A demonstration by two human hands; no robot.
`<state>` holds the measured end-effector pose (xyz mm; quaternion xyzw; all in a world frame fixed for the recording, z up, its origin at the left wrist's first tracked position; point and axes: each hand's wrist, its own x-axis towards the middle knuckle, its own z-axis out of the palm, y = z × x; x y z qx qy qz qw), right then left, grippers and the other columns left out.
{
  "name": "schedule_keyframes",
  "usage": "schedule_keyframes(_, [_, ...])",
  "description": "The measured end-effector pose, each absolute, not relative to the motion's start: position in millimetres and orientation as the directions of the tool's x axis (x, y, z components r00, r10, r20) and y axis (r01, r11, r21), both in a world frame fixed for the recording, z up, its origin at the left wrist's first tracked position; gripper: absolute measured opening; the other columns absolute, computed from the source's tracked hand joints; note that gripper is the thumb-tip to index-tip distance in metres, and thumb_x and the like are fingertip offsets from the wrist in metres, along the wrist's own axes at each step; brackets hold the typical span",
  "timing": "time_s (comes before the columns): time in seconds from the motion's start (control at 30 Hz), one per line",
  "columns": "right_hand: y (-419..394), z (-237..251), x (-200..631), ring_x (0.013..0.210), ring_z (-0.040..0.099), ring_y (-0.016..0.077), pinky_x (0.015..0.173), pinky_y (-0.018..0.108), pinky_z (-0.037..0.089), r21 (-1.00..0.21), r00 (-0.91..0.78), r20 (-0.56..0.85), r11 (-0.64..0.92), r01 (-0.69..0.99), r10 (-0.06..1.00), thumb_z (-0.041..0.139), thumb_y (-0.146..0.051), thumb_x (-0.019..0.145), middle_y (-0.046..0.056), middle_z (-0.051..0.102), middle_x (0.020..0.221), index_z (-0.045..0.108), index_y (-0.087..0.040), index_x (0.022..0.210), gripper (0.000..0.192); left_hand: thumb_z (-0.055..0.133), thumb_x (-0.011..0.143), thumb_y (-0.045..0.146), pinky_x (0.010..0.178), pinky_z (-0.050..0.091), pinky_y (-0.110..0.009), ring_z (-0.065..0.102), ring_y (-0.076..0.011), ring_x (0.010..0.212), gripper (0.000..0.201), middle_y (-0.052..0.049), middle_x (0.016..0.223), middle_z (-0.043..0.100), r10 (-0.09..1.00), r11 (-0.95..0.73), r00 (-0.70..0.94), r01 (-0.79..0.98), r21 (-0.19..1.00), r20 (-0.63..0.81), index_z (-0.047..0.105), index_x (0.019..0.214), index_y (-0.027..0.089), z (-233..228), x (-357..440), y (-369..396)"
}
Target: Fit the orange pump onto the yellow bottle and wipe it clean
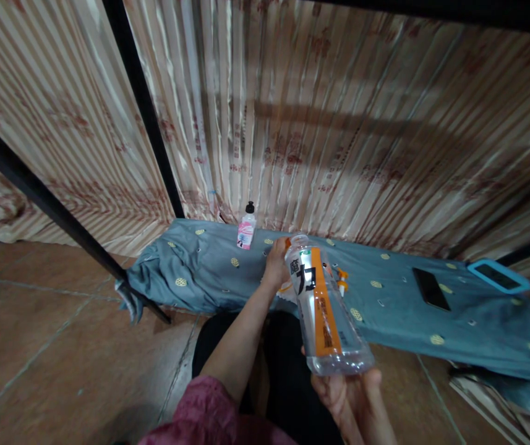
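Observation:
My right hand [350, 395] holds a clear plastic bottle [323, 306] with an orange label by its base, tilted away from me, neck pointing toward the blue cloth. My left hand [276, 262] reaches forward to the bottle's neck, fingers at the cap end; whether it grips the cap is hidden. Behind the bottle, orange and white objects [341, 279] lie on the cloth, partly hidden.
A blue patterned cloth [385, 303] covers a low surface against a striped curtain. On it stand a small pink-labelled bottle with a black cap [247, 227], a black phone [430, 288] and a blue-framed tablet [497, 275]. A black metal bar [51, 210] slants at left over tiled floor.

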<state>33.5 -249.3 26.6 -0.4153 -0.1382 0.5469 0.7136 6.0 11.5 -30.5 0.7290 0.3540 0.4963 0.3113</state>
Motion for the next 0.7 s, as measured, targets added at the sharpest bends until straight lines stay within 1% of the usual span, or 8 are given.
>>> schedule_keyframes(0.1, [-250.4, 26.7, 34.4, 0.054, 0.056, 0.0129, 0.047, 0.021, 0.043, -0.746, 0.361, -0.253, 0.056, -0.664, 0.898, 0.075, -0.072, 0.065, 0.004, 0.074, 0.074, 0.075, -0.027, 0.086, 0.049, 0.063, 0.079, 0.017, 0.095, 0.051, -0.041, 0.06, -0.0255, 0.106, 0.032, -0.009, 0.11, 0.064, 0.819, -0.564, 0.26, 0.204, 0.8, 0.511, 0.057, 0.11, 0.022, -31.5, 5.3, 12.0])
schedule_keyframes(0.23, [-251.5, 26.4, 35.1, 0.056, 0.056, 0.0143, 0.047, 0.023, 0.043, -0.744, 0.348, -0.246, 0.053, -0.666, 0.905, 0.075, -0.072, 0.065, 0.004, 0.073, 0.074, 0.075, -0.028, 0.09, 0.05, 0.063, 0.078, 0.017, 0.096, 0.051, -0.042, 0.06, -0.0261, 0.108, 0.035, -0.009, 0.112, 0.063, 0.81, -0.576, 0.263, 0.183, 0.797, 0.525, 0.056, 0.112, 0.023, -32.9, 4.4, 11.4])
schedule_keyframes(0.37, [-252.1, 27.9, 34.7, 0.057, 0.057, 0.0153, 0.048, 0.023, 0.045, -0.756, 0.357, -0.244, 0.054, -0.652, 0.902, 0.075, -0.071, 0.066, 0.004, 0.072, 0.069, 0.075, -0.026, 0.088, 0.05, 0.062, 0.079, 0.017, 0.096, 0.051, -0.041, 0.06, -0.0254, 0.108, 0.033, -0.008, 0.112, 0.063, 0.813, -0.571, 0.258, 0.187, 0.799, 0.521, 0.056, 0.111, 0.023, -32.7, 4.2, 10.1])
schedule_keyframes(0.47, [-252.3, 29.0, 34.0, 0.056, 0.057, 0.0149, 0.048, 0.023, 0.045, -0.759, 0.36, -0.245, 0.053, -0.649, 0.9, 0.074, -0.071, 0.067, 0.005, 0.072, 0.071, 0.075, -0.025, 0.087, 0.05, 0.062, 0.079, 0.016, 0.095, 0.051, -0.04, 0.06, -0.0246, 0.107, 0.033, -0.007, 0.111, 0.063, 0.815, -0.57, 0.249, 0.185, 0.801, 0.522, 0.056, 0.111, 0.024, -30.8, 4.3, 8.6])
schedule_keyframes(0.63, [-252.1, 28.6, 34.4, 0.058, 0.058, 0.013, 0.049, 0.021, 0.045, -0.758, 0.362, -0.248, 0.052, -0.65, 0.899, 0.075, -0.071, 0.066, 0.007, 0.076, 0.082, 0.075, -0.024, 0.09, 0.053, 0.061, 0.081, 0.018, 0.095, 0.051, -0.039, 0.06, -0.0239, 0.107, 0.029, -0.006, 0.11, 0.064, 0.826, -0.555, 0.243, 0.19, 0.81, 0.509, 0.057, 0.109, 0.025, -28.0, 5.1, 7.8])
schedule_keyframes(0.7, [-252.1, 27.5, 35.0, 0.059, 0.058, 0.0134, 0.051, 0.021, 0.046, -0.76, 0.36, -0.249, 0.049, -0.648, 0.899, 0.075, -0.071, 0.066, 0.007, 0.075, 0.078, 0.076, -0.024, 0.088, 0.052, 0.062, 0.081, 0.019, 0.095, 0.051, -0.039, 0.06, -0.0245, 0.106, 0.029, -0.007, 0.109, 0.064, 0.826, -0.554, 0.241, 0.185, 0.811, 0.509, 0.058, 0.109, 0.024, -28.2, 5.6, 8.9])
